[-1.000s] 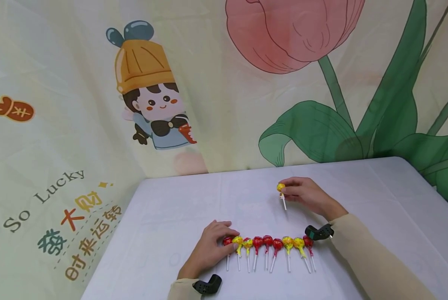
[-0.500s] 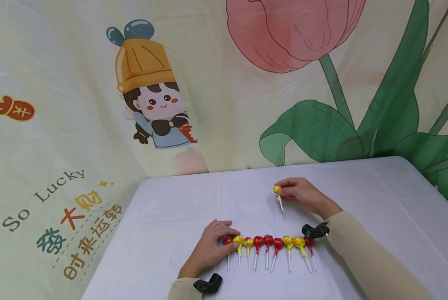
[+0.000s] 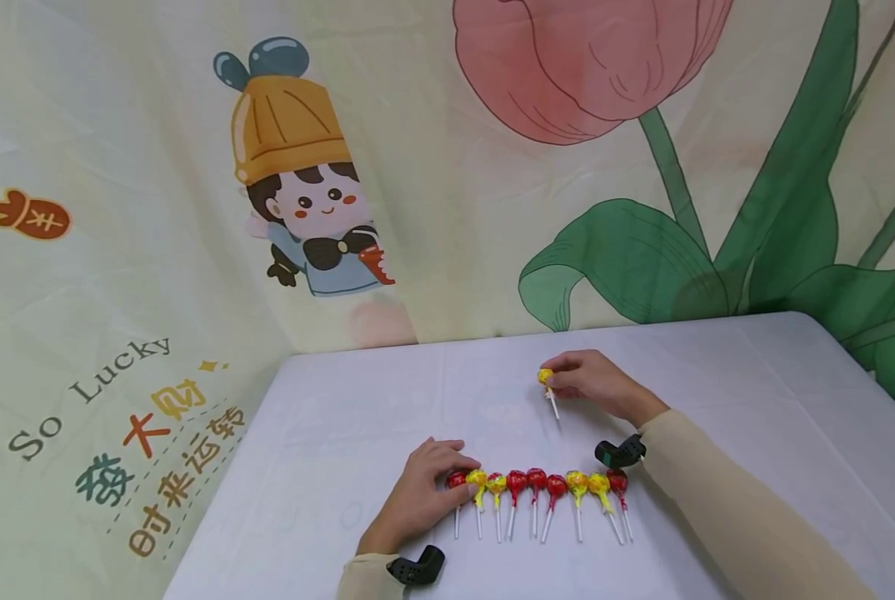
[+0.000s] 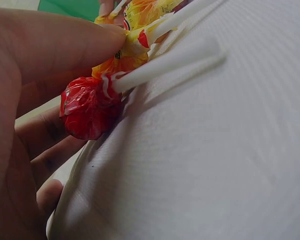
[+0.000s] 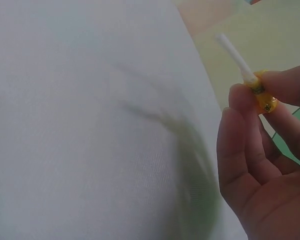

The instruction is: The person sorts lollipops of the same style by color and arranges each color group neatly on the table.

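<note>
My right hand (image 3: 597, 383) pinches a yellow lollipop (image 3: 545, 377) between thumb and fingertips, its white stick angled down toward me, above the far part of the table. In the right wrist view the held lollipop's wrapped head (image 5: 266, 103) shows between the fingers. Nearer to me, my left hand (image 3: 427, 492) is at the left end of a row of red and yellow lollipops. Its thumb and index finger pinch a yellow lollipop (image 3: 478, 478), second in the row. Partly behind that thumb is the red end lollipop (image 4: 90, 107), with the other left fingers spread behind it.
The row goes on to the right over the white-covered table (image 3: 327, 450), with red lollipops (image 3: 517, 480) in the middle and a red one (image 3: 617, 481) at the right end. A printed cloth backdrop (image 3: 432, 208) rises behind the table's far edge.
My right hand has drifted a little to the left with the yellow lollipop still pinched in it. The left hand and the row stay where they were.
</note>
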Tool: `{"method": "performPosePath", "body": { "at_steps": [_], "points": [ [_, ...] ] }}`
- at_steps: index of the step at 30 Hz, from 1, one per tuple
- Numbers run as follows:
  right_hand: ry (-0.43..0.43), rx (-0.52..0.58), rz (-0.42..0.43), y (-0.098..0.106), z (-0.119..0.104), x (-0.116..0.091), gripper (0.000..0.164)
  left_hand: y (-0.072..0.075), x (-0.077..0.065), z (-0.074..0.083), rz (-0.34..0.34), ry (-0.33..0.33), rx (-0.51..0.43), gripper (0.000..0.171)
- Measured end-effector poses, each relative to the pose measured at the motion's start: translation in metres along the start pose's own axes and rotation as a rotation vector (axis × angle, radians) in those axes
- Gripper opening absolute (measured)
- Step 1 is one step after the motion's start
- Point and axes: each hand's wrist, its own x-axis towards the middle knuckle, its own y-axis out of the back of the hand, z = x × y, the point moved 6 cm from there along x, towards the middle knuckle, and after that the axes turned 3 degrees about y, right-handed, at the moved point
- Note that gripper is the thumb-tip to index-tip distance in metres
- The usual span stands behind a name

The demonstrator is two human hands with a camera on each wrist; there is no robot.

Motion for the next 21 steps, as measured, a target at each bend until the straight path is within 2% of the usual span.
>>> {"method": "performPosePath", "body": {
  "at_steps": [10, 21],
  "points": [
    [-0.053, -0.094, 0.013, -0.010, 0.007, 0.013, 0.030, -0.001, 0.000, -0.002, 0.002, -0.004, -0.004, 0.024],
    [-0.060, -0.058, 0.024, -0.026, 0.006, 0.021, 0.029, 0.002, 0.000, -0.001, 0.019, -0.036, -0.005, 0.024]
  ]
}}
